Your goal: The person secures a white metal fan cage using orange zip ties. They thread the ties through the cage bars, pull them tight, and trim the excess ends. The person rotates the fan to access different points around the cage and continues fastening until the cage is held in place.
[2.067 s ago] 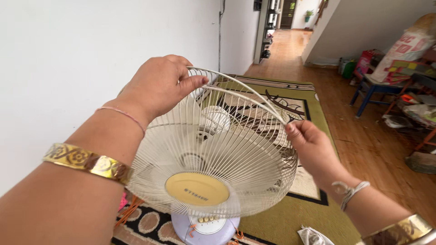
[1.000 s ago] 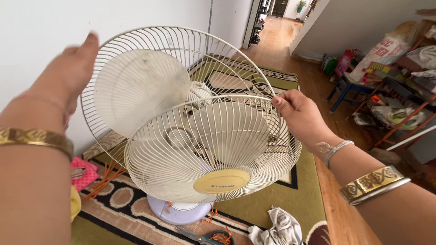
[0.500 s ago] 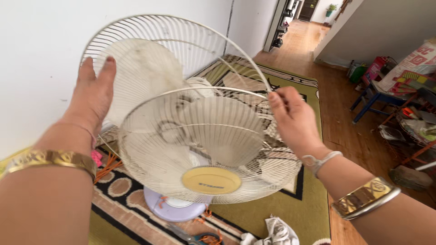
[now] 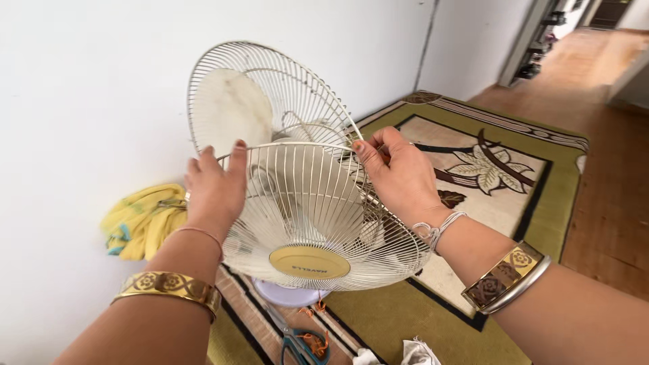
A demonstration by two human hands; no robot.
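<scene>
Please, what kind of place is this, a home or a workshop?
Most likely a room in a home. A patterned carpet with a leaf design lies on a wooden floor beside a plain white wall, and both hands hold the grille of a household fan.

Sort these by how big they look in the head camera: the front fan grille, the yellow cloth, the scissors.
1. Front fan grille, held by both hands, clearly largest.
2. Yellow cloth.
3. Scissors, partly cut off at the frame edge, so unsure.
</scene>
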